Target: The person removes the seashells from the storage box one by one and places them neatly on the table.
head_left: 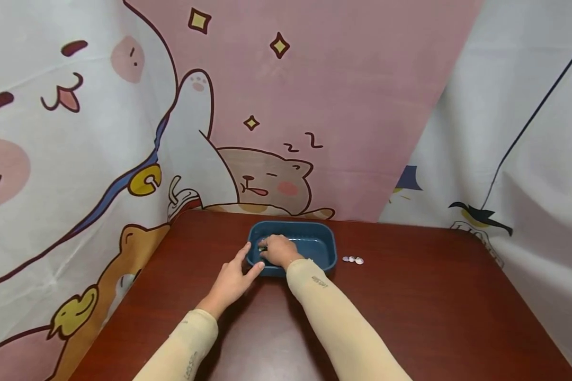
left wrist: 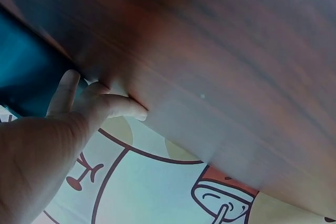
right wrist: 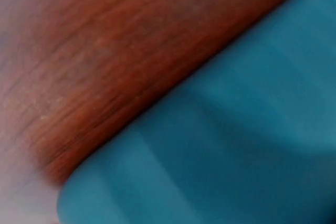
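A blue rectangular basin [head_left: 314,225] sits toward the back of the table. My right hand [head_left: 279,250] reaches down into its left part, fingers bent toward the bottom. A small pale thing [head_left: 262,248] shows right by those fingertips; I cannot tell if they pinch it. My left hand [head_left: 231,280], fingers spread and loose, rests at the basin's left end, fingertips at the rim. In the left wrist view, the left hand [left wrist: 63,121] overlaps the basin's side [left wrist: 26,66]. The right wrist view holds only the basin's wall [right wrist: 210,145] and wood, without fingers.
Three small, whitish, rounded pieces [head_left: 352,260] lie in a short row on the table just right of the basin. The dark red wooden table [head_left: 434,307] reaches back to a cartoon-printed cloth [head_left: 352,106], which also hangs along both sides.
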